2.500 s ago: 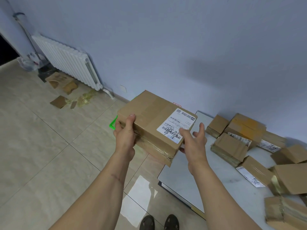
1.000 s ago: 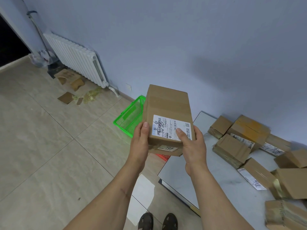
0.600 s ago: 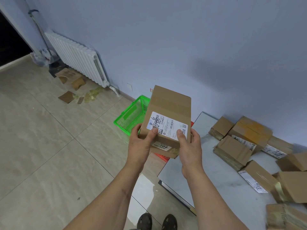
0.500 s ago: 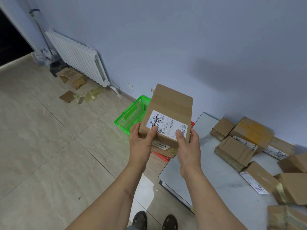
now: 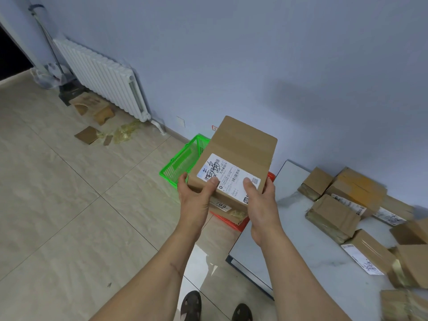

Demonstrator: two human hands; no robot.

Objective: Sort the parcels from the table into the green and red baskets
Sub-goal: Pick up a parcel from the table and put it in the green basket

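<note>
red basket: mostly hidden by held parcel | far-right parcels: blurred, cropped

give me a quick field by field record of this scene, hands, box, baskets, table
held box: cardboard box with a white label facing up, held above the baskets
left hand: left hand grips the box's near left corner, thumb on the label
right hand: right hand grips the near right corner, thumb on the label
green basket: green basket on the floor by the wall, partly hidden by the box
red basket: red basket beside the table, mostly hidden
table: table with more boxes
</note>
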